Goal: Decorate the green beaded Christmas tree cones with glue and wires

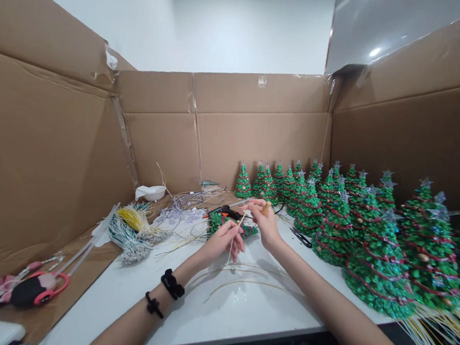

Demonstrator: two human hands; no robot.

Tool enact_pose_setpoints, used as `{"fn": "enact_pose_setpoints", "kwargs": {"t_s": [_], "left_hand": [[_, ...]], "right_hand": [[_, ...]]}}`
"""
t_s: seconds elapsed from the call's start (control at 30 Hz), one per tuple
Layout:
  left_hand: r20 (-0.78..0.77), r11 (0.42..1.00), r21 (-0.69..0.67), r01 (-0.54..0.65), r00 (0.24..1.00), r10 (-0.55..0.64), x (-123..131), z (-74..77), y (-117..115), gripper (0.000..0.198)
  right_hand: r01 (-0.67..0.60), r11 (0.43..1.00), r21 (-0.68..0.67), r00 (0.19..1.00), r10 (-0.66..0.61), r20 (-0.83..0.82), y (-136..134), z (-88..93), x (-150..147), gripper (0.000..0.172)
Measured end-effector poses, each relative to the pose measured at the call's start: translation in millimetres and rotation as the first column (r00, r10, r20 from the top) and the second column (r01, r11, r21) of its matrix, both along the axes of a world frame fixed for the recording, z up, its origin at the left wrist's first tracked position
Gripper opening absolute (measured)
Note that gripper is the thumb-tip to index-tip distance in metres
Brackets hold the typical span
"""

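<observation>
Above the middle of the white table, my left hand (225,241) is closed in a pinch on a thin pale yellow wire (241,220). A thin whitish strand hangs below its fingers. My right hand (263,222) is beside it, with its fingertips close to the wire's upper end. Those fingers are closed around a short tan, handle-like piece (266,208); its other end is hidden. Just behind both hands lies a green tinsel Christmas tree (217,223) on its side, partly covered by them. A black and orange glue gun (226,212) rests beyond it.
Several decorated Christmas trees (384,258) crowd the right side. Bundled wires (130,239) and clear plastic pieces (180,216) lie left, near a white dish (150,192). Black snips (301,237) lie right of my hands. Loose wires (244,282) cross the front. Cardboard walls (258,137) enclose the table.
</observation>
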State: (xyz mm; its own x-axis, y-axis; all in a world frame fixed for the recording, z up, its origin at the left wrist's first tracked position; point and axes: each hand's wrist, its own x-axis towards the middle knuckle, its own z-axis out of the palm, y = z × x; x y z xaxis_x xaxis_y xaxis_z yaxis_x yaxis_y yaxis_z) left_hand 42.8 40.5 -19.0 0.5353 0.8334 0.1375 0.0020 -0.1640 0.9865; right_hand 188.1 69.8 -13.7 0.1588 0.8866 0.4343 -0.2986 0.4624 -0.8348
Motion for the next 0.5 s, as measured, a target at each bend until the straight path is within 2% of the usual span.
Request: {"fn": "enact_pose_setpoints", "kwargs": {"t_s": [0.13, 0.3, 0.4, 0.5], "left_hand": [[-0.204, 0.998, 0.055, 0.012, 0.979, 0.0, -14.6, 21.6, 2.9, 0.032], [-0.345, 0.955, 0.294, -0.024, 0.93, 0.13, -34.6, 48.6, 9.2, 0.026], [-0.337, 0.91, 0.41, -0.055, 0.918, 0.207, -38.3, 51.6, 11.7, 0.024], [-0.296, 0.859, 0.505, -0.078, 0.92, 0.258, -38.7, 47.5, 14.7, 0.025]], "right_hand": [[0.182, 0.983, -0.024, 0.98, -0.183, -0.082, 15.1, 6.2, 22.5, 0.043], [0.341, 0.939, 0.037, 0.933, -0.333, -0.139, 23.7, 12.0, 36.8, 0.049], [0.392, 0.916, 0.088, 0.918, -0.384, -0.1, 23.8, 13.7, 37.7, 0.047], [0.416, 0.901, 0.12, 0.909, -0.409, -0.078, 25.7, 12.8, 38.9, 0.045]]}}
